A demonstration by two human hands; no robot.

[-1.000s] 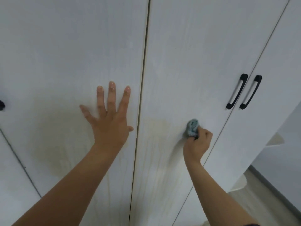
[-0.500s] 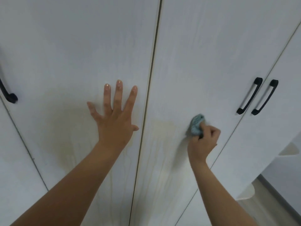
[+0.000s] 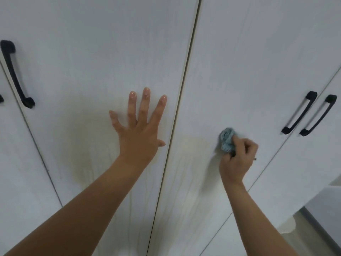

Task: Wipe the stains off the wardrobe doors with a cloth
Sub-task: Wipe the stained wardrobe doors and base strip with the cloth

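Two white wardrobe doors fill the view, the left door (image 3: 96,52) and the right door (image 3: 258,61), split by a vertical gap. Yellowish stains with drip trails mark both: one patch (image 3: 83,154) on the left door, another (image 3: 193,163) on the right door. My left hand (image 3: 140,133) lies flat on the left door, fingers spread, holding nothing. My right hand (image 3: 238,159) is closed around a bunched blue cloth (image 3: 227,139), pressing it against the right door just right of the stain there.
A black handle (image 3: 15,74) sits at the far left. Two black handles (image 3: 299,112) (image 3: 318,115) flank the gap to a further door on the right. At the lower right are pale floor (image 3: 302,241) and a grey wall base.
The view has shifted, so the doors and handles sit further right and the left handle shows fully. Both hands keep their places on the doors, the cloth still pressed beside the stain.
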